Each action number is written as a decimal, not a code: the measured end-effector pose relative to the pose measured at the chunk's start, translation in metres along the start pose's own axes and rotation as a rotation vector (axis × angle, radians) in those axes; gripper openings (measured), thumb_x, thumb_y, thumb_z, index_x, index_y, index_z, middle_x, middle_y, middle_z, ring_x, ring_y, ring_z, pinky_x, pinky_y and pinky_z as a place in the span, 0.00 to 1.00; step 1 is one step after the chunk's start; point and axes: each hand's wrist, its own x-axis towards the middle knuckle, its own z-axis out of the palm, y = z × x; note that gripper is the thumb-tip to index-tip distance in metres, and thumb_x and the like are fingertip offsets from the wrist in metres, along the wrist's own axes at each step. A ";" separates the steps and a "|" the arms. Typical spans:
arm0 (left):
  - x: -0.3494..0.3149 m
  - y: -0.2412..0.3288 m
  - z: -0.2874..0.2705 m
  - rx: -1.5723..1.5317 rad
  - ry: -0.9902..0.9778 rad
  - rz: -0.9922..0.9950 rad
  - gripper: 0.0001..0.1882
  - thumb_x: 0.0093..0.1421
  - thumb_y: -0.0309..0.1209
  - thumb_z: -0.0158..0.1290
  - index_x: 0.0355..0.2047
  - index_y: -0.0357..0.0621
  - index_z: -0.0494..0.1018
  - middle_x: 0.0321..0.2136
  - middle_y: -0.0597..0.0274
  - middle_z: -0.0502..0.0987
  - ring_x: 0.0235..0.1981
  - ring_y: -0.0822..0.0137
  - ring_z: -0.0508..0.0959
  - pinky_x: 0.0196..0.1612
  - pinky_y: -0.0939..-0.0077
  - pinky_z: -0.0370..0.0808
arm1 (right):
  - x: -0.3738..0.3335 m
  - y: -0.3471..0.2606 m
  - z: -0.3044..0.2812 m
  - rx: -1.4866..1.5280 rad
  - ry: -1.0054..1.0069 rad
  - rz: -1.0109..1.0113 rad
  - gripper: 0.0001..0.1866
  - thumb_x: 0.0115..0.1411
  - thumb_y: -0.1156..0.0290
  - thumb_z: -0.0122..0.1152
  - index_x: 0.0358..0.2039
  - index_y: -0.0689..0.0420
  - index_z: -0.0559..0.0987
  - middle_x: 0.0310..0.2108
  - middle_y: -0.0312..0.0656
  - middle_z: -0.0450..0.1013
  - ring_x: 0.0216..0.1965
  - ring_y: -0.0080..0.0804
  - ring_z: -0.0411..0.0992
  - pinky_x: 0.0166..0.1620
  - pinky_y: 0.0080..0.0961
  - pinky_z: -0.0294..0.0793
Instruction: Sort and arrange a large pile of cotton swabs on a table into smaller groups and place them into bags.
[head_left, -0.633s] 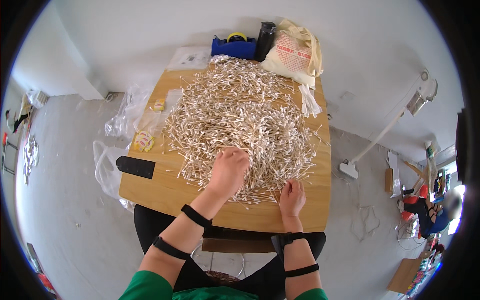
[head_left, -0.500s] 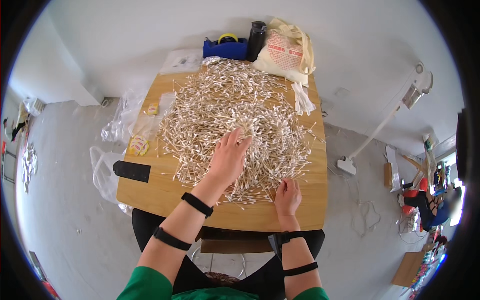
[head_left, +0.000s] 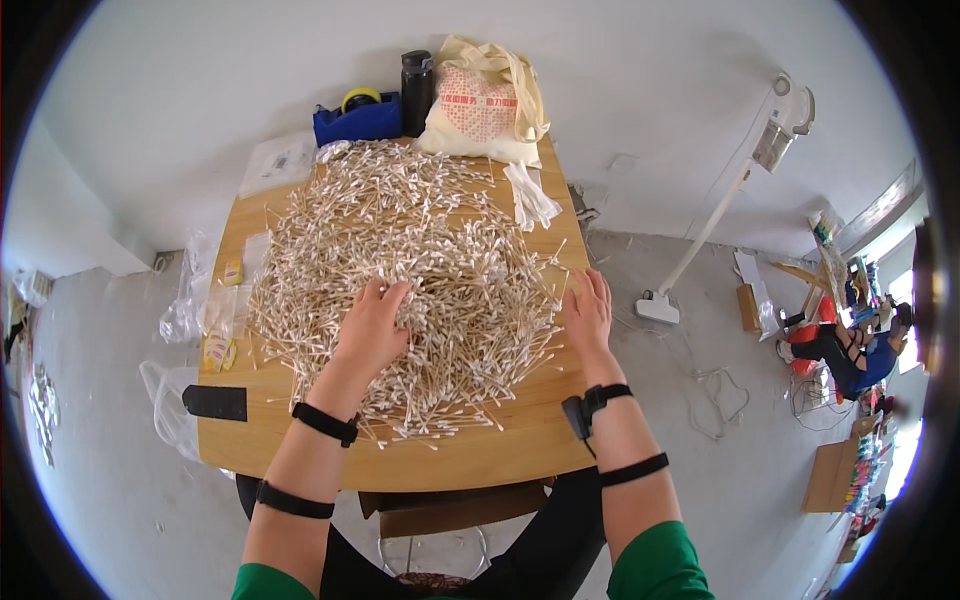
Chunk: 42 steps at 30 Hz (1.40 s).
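A big heap of wooden-stemmed cotton swabs (head_left: 420, 250) covers most of a small wooden table (head_left: 470, 455). My left hand (head_left: 372, 325) lies flat on the near part of the heap, fingers spread among the swabs. My right hand (head_left: 588, 310) rests at the heap's right edge, near the table's right side, palm down with fingers together. Neither hand visibly grips anything. Both forearms wear black bands.
At the table's far end stand a blue tape dispenser (head_left: 357, 115), a black bottle (head_left: 417, 90) and a cream cloth bag (head_left: 485, 105). Clear plastic bags (head_left: 215, 300) lie along the left edge, beside a black flat object (head_left: 215, 402). A white floor lamp (head_left: 720, 200) stands to the right.
The view has shifted. My left hand stays on the heap's near part, while my right hand has moved from the table's front edge up along the right edge of the heap.
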 end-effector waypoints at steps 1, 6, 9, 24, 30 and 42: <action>0.002 -0.001 0.000 -0.041 -0.024 0.004 0.35 0.47 0.27 0.63 0.57 0.53 0.66 0.56 0.46 0.66 0.57 0.44 0.68 0.52 0.53 0.74 | 0.009 0.005 0.005 -0.060 -0.073 -0.012 0.20 0.63 0.66 0.53 0.55 0.53 0.72 0.60 0.48 0.65 0.64 0.47 0.59 0.64 0.43 0.59; 0.000 -0.003 0.001 0.099 -0.055 -0.014 0.39 0.47 0.26 0.61 0.61 0.55 0.62 0.58 0.41 0.63 0.59 0.41 0.66 0.55 0.55 0.73 | 0.025 -0.019 0.021 -0.123 -0.390 0.139 0.24 0.67 0.57 0.46 0.62 0.48 0.67 0.65 0.44 0.59 0.69 0.45 0.51 0.68 0.48 0.49; 0.006 -0.001 0.003 0.087 -0.042 -0.040 0.38 0.47 0.26 0.60 0.60 0.54 0.63 0.58 0.41 0.64 0.59 0.41 0.66 0.55 0.54 0.73 | 0.018 -0.037 0.027 -0.102 -0.415 0.125 0.25 0.68 0.54 0.43 0.62 0.49 0.68 0.65 0.44 0.59 0.68 0.44 0.52 0.68 0.48 0.48; 0.024 -0.020 -0.036 -0.298 0.054 -0.172 0.27 0.48 0.26 0.60 0.51 0.47 0.70 0.41 0.46 0.76 0.40 0.55 0.79 0.44 0.62 0.74 | -0.030 -0.083 0.007 0.442 -0.172 0.078 0.22 0.66 0.65 0.53 0.56 0.64 0.68 0.53 0.58 0.68 0.56 0.57 0.66 0.57 0.43 0.66; 0.038 -0.034 -0.068 -0.637 0.236 -0.171 0.24 0.50 0.29 0.63 0.48 0.43 0.71 0.29 0.64 0.77 0.28 0.73 0.75 0.33 0.75 0.72 | -0.103 -0.053 -0.019 0.215 -0.082 0.122 0.19 0.63 0.68 0.56 0.52 0.63 0.69 0.52 0.55 0.69 0.56 0.56 0.65 0.57 0.43 0.66; 0.039 -0.029 -0.083 -1.069 0.279 -0.298 0.26 0.59 0.31 0.59 0.57 0.45 0.66 0.34 0.64 0.76 0.31 0.73 0.75 0.34 0.74 0.74 | -0.125 -0.096 -0.019 0.291 -0.112 -0.029 0.18 0.62 0.72 0.55 0.51 0.62 0.70 0.51 0.53 0.70 0.54 0.54 0.67 0.57 0.44 0.68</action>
